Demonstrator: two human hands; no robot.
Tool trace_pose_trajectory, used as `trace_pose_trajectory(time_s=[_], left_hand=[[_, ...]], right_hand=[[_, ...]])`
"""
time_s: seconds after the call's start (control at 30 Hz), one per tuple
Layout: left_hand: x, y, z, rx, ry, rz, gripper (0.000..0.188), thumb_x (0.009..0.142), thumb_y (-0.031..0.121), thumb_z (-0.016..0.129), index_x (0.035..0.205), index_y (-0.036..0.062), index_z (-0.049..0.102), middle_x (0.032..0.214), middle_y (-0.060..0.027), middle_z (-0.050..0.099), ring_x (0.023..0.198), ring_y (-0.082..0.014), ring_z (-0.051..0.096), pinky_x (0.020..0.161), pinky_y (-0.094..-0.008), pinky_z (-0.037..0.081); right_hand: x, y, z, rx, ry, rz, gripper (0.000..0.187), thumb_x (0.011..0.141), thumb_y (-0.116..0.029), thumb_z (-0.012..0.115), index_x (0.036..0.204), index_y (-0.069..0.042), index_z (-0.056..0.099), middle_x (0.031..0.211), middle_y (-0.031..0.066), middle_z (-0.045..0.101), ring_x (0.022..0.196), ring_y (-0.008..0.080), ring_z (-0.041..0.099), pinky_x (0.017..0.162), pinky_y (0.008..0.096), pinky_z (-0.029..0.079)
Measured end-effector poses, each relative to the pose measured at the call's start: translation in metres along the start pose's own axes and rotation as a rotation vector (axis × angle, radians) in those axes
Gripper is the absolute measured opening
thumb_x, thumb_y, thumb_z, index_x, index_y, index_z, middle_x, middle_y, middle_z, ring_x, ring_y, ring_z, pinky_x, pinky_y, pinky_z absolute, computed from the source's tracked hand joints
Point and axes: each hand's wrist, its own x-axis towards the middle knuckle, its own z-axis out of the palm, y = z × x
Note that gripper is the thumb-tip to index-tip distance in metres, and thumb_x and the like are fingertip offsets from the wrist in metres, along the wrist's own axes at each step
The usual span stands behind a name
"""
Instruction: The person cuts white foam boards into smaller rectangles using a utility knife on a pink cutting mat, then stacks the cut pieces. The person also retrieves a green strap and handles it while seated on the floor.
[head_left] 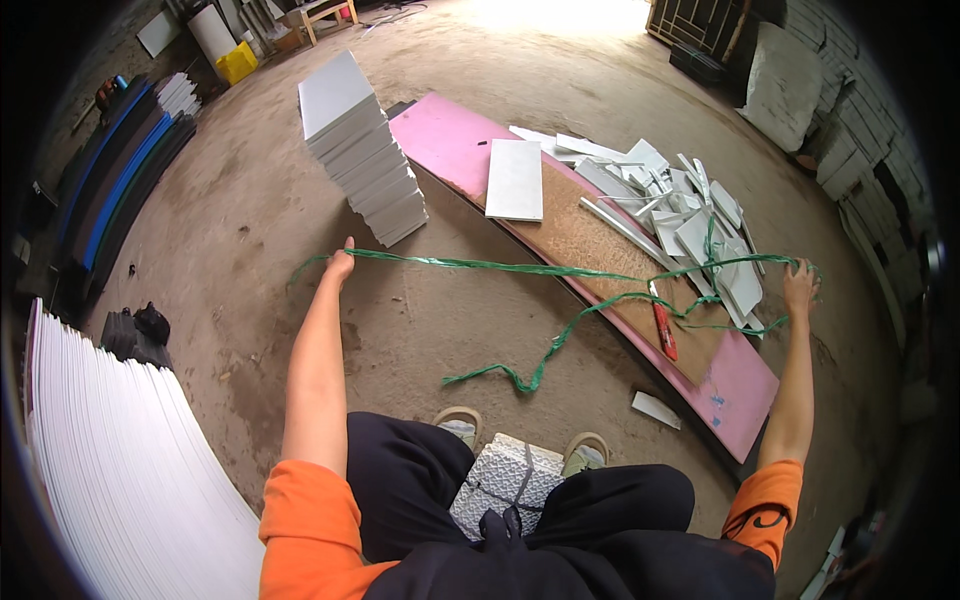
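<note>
Between left hand (343, 263) and right hand (800, 287), both clamped on it, thin green plastic twine (545, 269) is being stretched sideways.

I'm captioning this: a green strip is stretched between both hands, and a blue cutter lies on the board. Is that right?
One slip: the head view shows a red cutter, not blue. It lies on the board, and the green strip is stretched between left hand and right hand.

We are seeing a green plastic ribbon (480, 265), a red cutter (665, 338), white offcuts (702, 238), a pink counter (742, 385) with brown middle, and we are wearing orange sleeves (312, 515), dark trousers (405, 480).
</note>
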Motion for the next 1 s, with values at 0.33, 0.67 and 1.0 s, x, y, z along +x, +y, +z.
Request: trace_pose_trajectory(time_s=[0.33,0.67,1.0], left_hand=[[-0.003,-0.141,-0.066,0.525,0.148,-0.162,0.043,0.082,0.019,0.052,0.122,0.0074,0.043,0.116,-0.0153,0.053,0.104,-0.0306,0.052,0.084,-0.0406,0.044],[-0.088,-0.036,0.087,0.331,-0.031,0.626,0.039,0.075,0.018,0.063,0.111,0.009,0.052,0.11,-0.0123,0.05,0.106,-0.0293,0.046,0.09,-0.0398,0.04],[-0.076,-0.031,0.208,0.297,0.116,0.778,0.022,0.082,0.021,0.057,0.095,0.0067,0.048,0.099,-0.0104,0.051,0.098,-0.0243,0.048,0.082,-0.0375,0.039]], right_hand=[[-0.001,-0.118,0.031,0.527,-0.373,-0.442,0.036,0.087,-0.028,0.041,0.083,0.004,0.056,0.073,0.0156,0.06,0.064,0.027,0.062,0.056,0.0345,0.049],[-0.123,-0.257,0.044,0.448,-0.896,-0.476,0.031,0.085,-0.025,0.049,0.079,0.004,0.056,0.065,0.0115,0.062,0.052,0.0188,0.061,0.046,0.0285,0.047],[-0.115,-0.229,0.053,0.615,-0.878,-0.413,0.029,0.086,-0.025,0.049,0.084,0.004,0.054,0.066,0.0109,0.062,0.056,0.0166,0.061,0.053,0.0262,0.048]])
